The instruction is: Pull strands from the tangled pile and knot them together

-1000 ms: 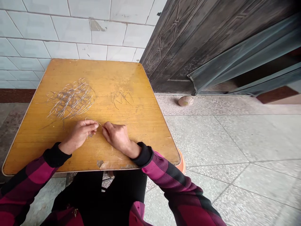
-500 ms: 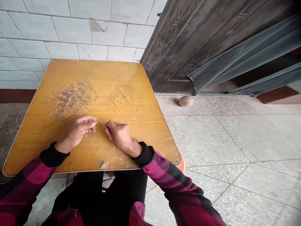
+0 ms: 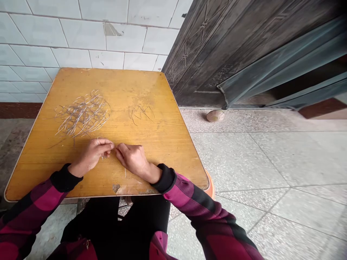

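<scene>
Person at a wooden counter [image 3: 173,151], seen from above; clock positions are read from the counter's middle, with twelve toward the tiled wall [image 3: 121,38]. The left hand [image 3: 93,153], at seven o'clock, and the right hand [image 3: 134,159], between four and five, work with a thin, pale wire [image 3: 125,172]. The left grip is pinched on the wire between thumb and forefinger, with short lengths showing above and below the fingers. The right grip is curled closed, thumb against forefinger, around the same wire, whose free end hangs out below the fist toward six o'clock. The fingertips of the two hands lie just beside each other; whether they touch cannot be told.

At ten o'clock lies a loose, tangled heap of wires [image 3: 82,113], near the left hand. At two o'clock, well apart from the heap, a few bent wires [image 3: 141,113] lie together, dark and angular. A chipped patch [image 3: 116,187] marks the counter's near edge at six o'clock. Beyond the counter, a dark carved door [image 3: 206,47] stands at one o'clock, and a rounded object [image 3: 215,115] rests on the floor [image 3: 244,159] near three o'clock.
</scene>
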Demonstrator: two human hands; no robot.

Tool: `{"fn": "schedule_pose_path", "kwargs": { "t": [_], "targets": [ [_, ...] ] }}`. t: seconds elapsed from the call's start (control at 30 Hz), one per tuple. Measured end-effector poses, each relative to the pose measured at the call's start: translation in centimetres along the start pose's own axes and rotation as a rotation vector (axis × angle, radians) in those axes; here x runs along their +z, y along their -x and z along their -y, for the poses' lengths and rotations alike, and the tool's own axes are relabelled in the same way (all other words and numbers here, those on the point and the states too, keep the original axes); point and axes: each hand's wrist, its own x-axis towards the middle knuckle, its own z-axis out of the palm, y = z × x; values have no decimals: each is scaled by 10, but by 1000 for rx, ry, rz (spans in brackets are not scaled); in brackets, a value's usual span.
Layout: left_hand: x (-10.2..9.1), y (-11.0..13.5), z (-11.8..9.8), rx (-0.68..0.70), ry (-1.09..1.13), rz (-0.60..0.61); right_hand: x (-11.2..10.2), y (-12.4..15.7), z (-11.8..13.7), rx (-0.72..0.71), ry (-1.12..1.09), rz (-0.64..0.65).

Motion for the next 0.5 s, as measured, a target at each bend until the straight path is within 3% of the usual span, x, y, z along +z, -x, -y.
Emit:
{"fn": "schedule_pose_path", "kwargs": {
  "t": [0.27,0.5],
  "targets": [
    [-3,-1,-1,34,-139,7,-2,1,-3,-71,0,89],
    [-8,-1,-5,0,-298,116,-25,-14,-28,-430,157,120]
  ]
}}
